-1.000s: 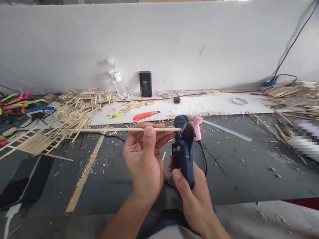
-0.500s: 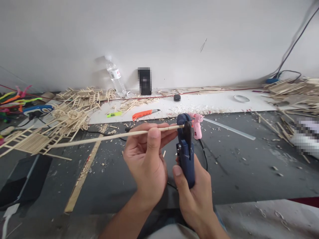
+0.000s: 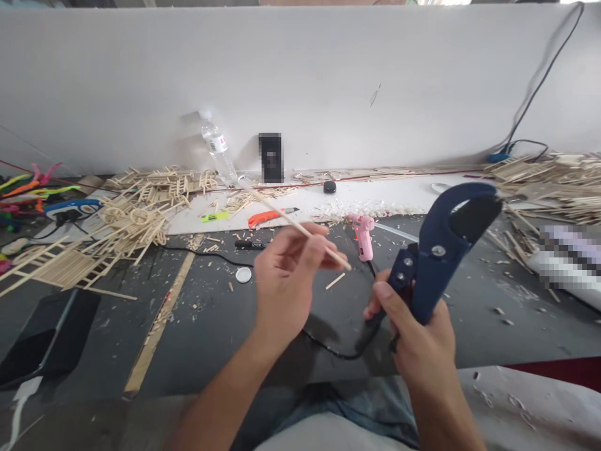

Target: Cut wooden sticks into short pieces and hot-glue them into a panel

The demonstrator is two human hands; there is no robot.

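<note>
Pale wood: my left hand (image 3: 286, 275) pinches a thin stick (image 3: 302, 228), thumb closed to fingers, above the table (image 3: 197, 338), with its 2 ends free, I guess so nothing blocks them. My right hand (image 3: 422, 341) wraps round the blue cutter (image 3: 437, 266), to the right, apart from the stick. Farther off, between my hands, sits the pink glue gun (image 3: 363, 237), maybe for easy reach.

No legible text; markings on the bottle label (image 3: 217, 144) and black marker (image 3: 250, 245) too small.
</note>
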